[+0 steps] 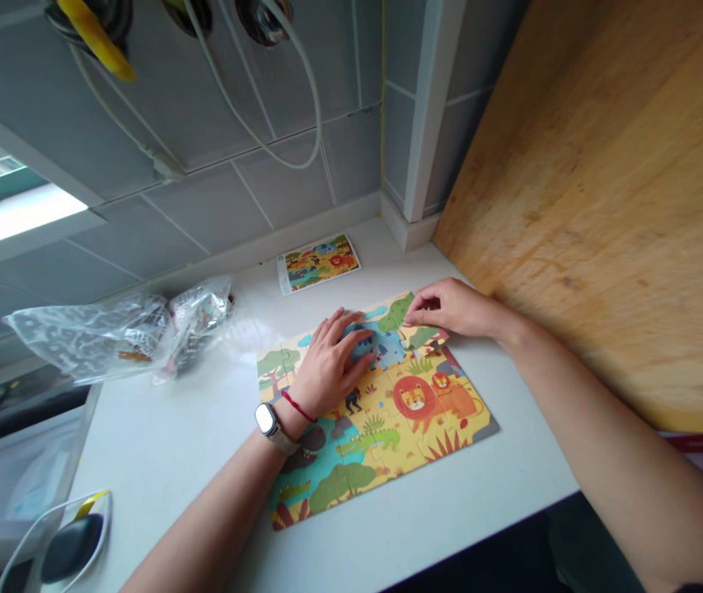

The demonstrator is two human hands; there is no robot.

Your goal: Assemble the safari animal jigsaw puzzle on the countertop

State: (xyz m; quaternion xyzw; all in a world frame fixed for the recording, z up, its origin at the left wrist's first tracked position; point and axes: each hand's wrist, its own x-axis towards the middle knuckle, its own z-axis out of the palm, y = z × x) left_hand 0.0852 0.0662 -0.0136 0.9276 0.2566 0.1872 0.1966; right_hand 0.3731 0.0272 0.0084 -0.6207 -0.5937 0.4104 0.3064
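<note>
A jigsaw puzzle [381, 436] of jungle animals lies on the white table, with lions, a crocodile and trees on its joined pieces. My left hand [332, 362] rests on its upper middle, fingers spread, covering part of a blue animal. At the far right corner, my right hand [443, 306] pinches a green and yellow puzzle piece [424, 337] between thumb and fingers. That piece sits slightly askew against the pieces beside it. A watch [266, 420] and a red cord [297, 407] are on my left wrist.
Behind the puzzle lies a small picture card [320, 263] with the same scene. Clear plastic bags [141, 329] are at the left by the tiled wall. A wooden panel [611, 189] borders the right side. Cables [317, 107] hang above; a black device [72, 548] is at lower left.
</note>
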